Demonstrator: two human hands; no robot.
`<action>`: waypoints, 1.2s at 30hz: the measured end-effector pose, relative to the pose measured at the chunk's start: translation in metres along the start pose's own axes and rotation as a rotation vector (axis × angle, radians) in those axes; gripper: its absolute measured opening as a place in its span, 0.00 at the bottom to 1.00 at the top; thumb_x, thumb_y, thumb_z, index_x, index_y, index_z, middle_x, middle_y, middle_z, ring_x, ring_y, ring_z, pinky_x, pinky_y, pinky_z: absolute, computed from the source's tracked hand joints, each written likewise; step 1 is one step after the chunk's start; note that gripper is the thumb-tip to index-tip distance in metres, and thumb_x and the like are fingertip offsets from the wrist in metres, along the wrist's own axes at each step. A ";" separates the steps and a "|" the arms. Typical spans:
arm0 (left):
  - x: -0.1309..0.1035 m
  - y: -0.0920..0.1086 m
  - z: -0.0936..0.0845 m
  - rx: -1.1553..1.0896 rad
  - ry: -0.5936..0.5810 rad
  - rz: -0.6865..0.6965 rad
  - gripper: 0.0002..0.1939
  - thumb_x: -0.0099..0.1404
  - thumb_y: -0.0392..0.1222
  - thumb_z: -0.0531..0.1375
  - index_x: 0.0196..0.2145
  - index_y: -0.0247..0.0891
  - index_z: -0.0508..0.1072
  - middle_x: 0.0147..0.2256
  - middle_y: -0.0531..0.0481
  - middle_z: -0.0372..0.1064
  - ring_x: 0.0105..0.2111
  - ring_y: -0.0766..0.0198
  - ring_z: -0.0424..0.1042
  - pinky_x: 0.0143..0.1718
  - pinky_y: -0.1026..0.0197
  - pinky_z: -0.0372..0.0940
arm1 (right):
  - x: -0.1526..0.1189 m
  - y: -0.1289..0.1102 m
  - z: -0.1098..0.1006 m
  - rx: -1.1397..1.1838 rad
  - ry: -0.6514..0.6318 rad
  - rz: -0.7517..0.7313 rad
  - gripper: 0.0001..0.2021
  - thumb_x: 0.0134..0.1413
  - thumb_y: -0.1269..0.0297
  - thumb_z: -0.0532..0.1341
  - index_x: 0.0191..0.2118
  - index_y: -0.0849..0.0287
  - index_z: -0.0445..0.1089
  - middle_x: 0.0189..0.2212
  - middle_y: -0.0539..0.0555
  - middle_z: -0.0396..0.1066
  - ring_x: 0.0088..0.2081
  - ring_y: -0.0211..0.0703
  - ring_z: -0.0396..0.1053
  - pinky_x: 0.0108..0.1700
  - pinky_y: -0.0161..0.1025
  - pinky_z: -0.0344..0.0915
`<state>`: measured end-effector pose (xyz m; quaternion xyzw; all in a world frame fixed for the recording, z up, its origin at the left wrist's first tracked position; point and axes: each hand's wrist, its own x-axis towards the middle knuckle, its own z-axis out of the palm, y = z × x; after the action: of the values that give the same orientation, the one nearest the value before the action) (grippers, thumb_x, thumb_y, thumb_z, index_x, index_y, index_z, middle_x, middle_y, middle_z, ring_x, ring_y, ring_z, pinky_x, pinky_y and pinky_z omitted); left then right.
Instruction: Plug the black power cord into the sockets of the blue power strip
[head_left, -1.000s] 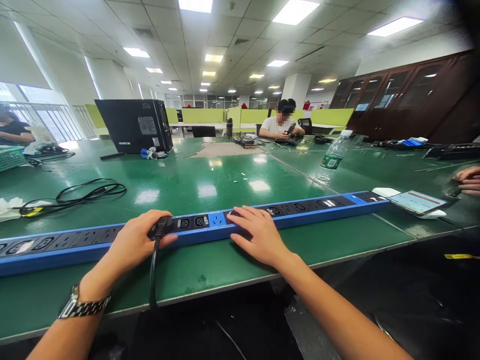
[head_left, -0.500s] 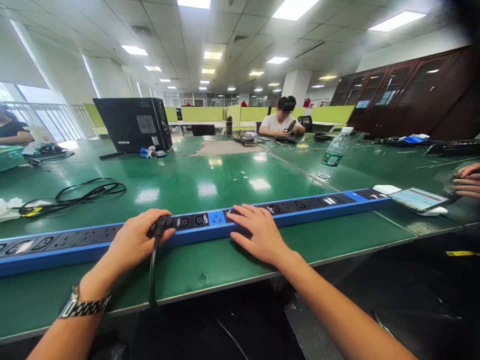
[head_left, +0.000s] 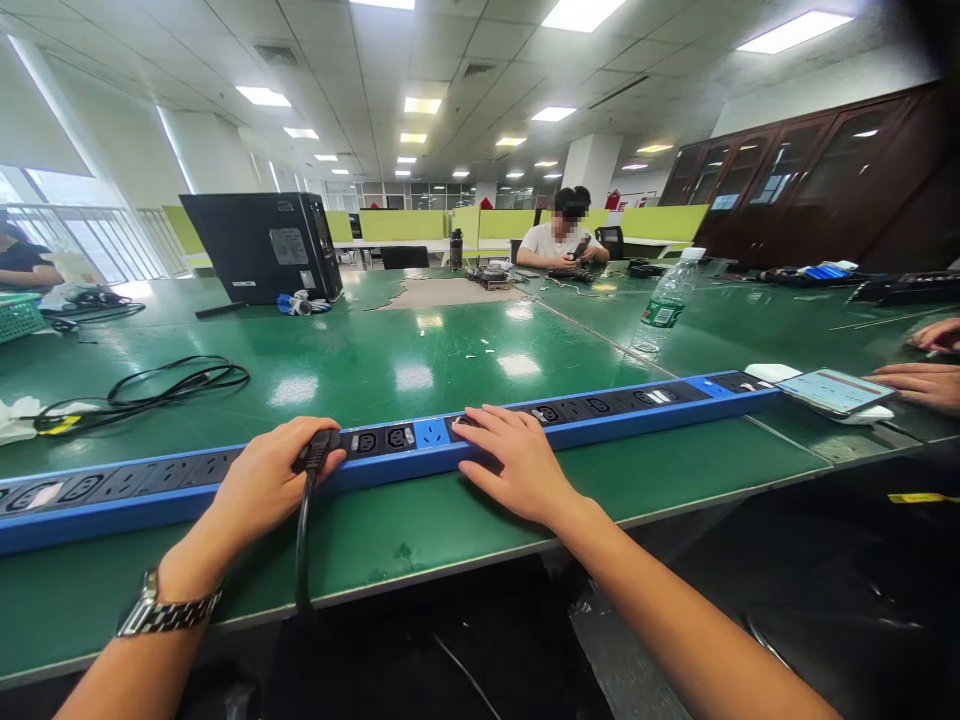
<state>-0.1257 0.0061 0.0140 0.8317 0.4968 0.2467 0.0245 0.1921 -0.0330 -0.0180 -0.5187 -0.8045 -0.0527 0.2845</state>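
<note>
A long blue power strip (head_left: pixel 450 455) with black sockets lies across the green table, close to its front edge. My left hand (head_left: pixel 274 470), with a metal-band watch on the wrist, is closed around a black power plug (head_left: pixel 321 447) at the strip. The plug's cord hangs down over the table edge; its front is hidden, so how deep it sits cannot be told. With fingers spread, my right hand (head_left: pixel 514 460) rests on top of the strip, just right of a blue socket (head_left: pixel 433 434). Its fingers cover part of the sockets beneath.
A black computer case (head_left: pixel 259 248) stands at the back left, and a coiled black cable (head_left: pixel 161 385) lies left. On the right are a plastic bottle (head_left: pixel 666 302), a tablet (head_left: pixel 834 391) and another person's hands (head_left: pixel 926 380). A person (head_left: pixel 562 240) sits across the table.
My hands keep their places on the plug and the strip. At the right, the other person's hand has come closer to the tablet. The view has shifted slightly.
</note>
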 end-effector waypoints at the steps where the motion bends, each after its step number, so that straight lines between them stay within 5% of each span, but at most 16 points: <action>1: 0.000 0.000 0.000 0.004 -0.001 0.000 0.22 0.64 0.60 0.53 0.44 0.41 0.72 0.41 0.47 0.74 0.39 0.53 0.72 0.42 0.56 0.64 | 0.000 0.000 0.000 0.001 0.000 0.000 0.21 0.58 0.57 0.61 0.57 0.49 0.69 0.61 0.53 0.65 0.62 0.53 0.59 0.61 0.55 0.54; 29: -0.004 0.003 0.002 -0.055 0.050 -0.062 0.22 0.63 0.62 0.55 0.45 0.46 0.73 0.41 0.47 0.76 0.40 0.51 0.74 0.43 0.53 0.66 | -0.001 0.001 0.001 0.002 0.009 0.005 0.21 0.57 0.58 0.61 0.57 0.48 0.69 0.61 0.53 0.65 0.62 0.53 0.59 0.61 0.56 0.54; 34: -0.001 0.013 -0.005 -0.183 0.176 -0.129 0.22 0.64 0.61 0.53 0.44 0.41 0.70 0.39 0.48 0.75 0.36 0.57 0.73 0.39 0.59 0.66 | -0.001 0.002 0.001 0.009 0.010 0.005 0.21 0.57 0.58 0.61 0.57 0.49 0.69 0.61 0.53 0.65 0.62 0.53 0.59 0.61 0.56 0.54; 36: 0.001 0.015 -0.004 -0.164 0.105 -0.133 0.23 0.63 0.61 0.54 0.44 0.41 0.70 0.37 0.49 0.75 0.35 0.57 0.73 0.38 0.59 0.66 | -0.001 0.002 0.001 0.010 0.009 0.007 0.21 0.57 0.58 0.61 0.57 0.49 0.69 0.60 0.53 0.65 0.62 0.53 0.59 0.61 0.56 0.54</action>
<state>-0.1150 -0.0013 0.0216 0.7779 0.5299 0.3274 0.0829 0.1939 -0.0322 -0.0198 -0.5200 -0.8015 -0.0500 0.2910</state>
